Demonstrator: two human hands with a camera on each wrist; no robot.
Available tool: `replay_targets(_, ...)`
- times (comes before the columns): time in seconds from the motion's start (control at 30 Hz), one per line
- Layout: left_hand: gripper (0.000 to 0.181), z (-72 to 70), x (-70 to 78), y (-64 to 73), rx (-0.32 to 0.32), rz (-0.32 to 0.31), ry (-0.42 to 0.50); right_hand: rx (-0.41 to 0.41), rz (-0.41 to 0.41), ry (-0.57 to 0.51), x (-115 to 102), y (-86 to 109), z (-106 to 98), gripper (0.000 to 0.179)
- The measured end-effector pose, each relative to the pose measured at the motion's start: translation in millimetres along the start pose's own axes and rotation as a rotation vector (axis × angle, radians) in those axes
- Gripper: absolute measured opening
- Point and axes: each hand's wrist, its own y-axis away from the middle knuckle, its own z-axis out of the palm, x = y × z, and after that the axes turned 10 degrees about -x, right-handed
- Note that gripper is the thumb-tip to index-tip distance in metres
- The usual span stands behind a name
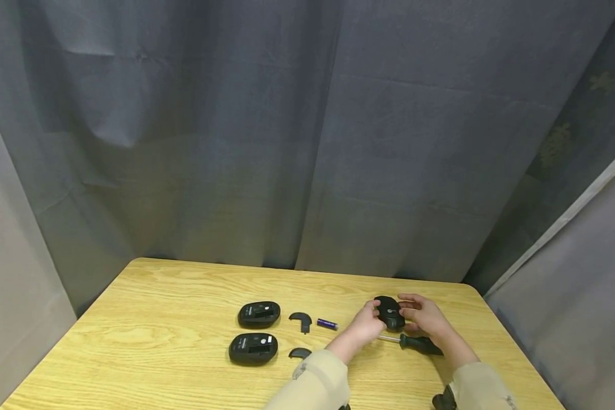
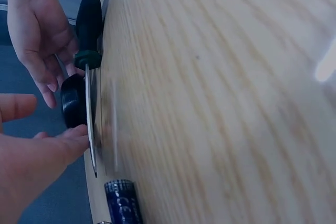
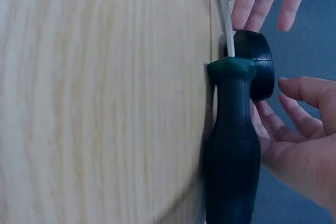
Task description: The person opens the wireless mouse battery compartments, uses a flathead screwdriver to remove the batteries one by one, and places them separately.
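A black computer mouse (image 1: 389, 320) lies on the right part of the table between both hands. My left hand (image 1: 365, 327) is at its left side, fingers fairly straight and touching its edge. On the other side my right hand (image 1: 426, 318) is spread beside the mouse, its fingers loosely bent; whether they touch it I cannot tell. Just in front lies a screwdriver (image 3: 231, 140) with a dark green-black handle, its metal shaft pointing left towards my left hand. A blue battery (image 1: 327, 324) lies to the left of that hand.
Two more black mice, one farther back (image 1: 251, 314) and one nearer (image 1: 243, 348), lie underside up with battery slots showing. Beside them are two dark battery covers (image 1: 301, 316), the nearer one partly hidden by my left sleeve. A grey curtain (image 1: 307, 142) hangs behind the table.
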Motion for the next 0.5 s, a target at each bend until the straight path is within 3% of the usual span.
replay_targets(0.5,0.051,2.3,21.1,3.9,0.270,0.072,0.054,0.027,-0.101,-0.092,-29,9.8,-2,0.057)
